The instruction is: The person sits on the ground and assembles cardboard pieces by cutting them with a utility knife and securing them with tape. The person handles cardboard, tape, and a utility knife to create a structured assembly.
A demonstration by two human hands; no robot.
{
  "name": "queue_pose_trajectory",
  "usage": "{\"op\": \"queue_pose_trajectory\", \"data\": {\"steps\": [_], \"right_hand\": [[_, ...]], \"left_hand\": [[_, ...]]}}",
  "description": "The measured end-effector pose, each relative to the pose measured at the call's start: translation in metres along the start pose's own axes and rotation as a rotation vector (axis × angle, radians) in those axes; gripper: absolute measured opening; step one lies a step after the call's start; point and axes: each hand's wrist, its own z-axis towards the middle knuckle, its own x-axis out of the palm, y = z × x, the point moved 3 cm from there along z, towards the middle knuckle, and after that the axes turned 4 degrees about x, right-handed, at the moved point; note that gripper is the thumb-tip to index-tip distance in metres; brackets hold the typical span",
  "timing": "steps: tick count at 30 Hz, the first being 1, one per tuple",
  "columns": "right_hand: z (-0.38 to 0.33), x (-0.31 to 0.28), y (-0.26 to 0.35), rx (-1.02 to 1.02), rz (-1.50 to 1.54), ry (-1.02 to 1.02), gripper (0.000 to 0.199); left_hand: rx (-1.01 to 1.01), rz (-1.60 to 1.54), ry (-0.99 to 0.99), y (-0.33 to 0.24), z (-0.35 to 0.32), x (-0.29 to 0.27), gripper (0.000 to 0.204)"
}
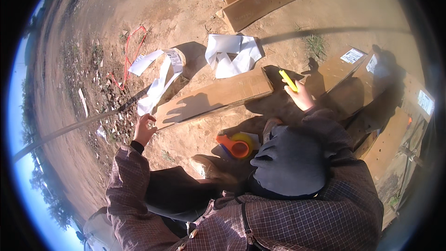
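"What's the right hand gripping?"
"A yellow tool, at the person's one o'clock; the left hand, at ten, curls with a narrow thumb gap"
"And the box?"
"Lying at eleven, on dirt"

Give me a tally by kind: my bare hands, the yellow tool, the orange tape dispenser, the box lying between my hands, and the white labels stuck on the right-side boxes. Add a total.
Bare hands (left hand, right hand): 2
Yellow tool: 1
Orange tape dispenser: 1
Box between the hands: 1
White labels on right-side boxes: 3
Total: 8
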Motion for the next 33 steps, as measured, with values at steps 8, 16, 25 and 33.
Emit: {"op": "queue_pose_trajectory", "data": {"steps": [8,16,25,33], "right_hand": [[-0.012,0.047,0.2,-0.403,-0.454,0.323,0.038],[-0.001,0.126,0.232,-0.881,-0.831,0.309,0.044],[-0.02,0.121,0.219,-0.905,-0.837,0.241,0.05],[-0.035,-0.043,0.126,-0.772,-1.136,0.134,0.062]], "left_hand": [[0.245,0.164,-0.381,-0.125,0.011,0.129,0.033],[0.197,0.098,-0.321,-0.093,0.027,0.16,0.034],[0.171,0.048,-0.271,-0.098,0.027,0.155,0.03],[0.085,0.08,-0.255,-0.097,0.029,0.146,0.048]]}}
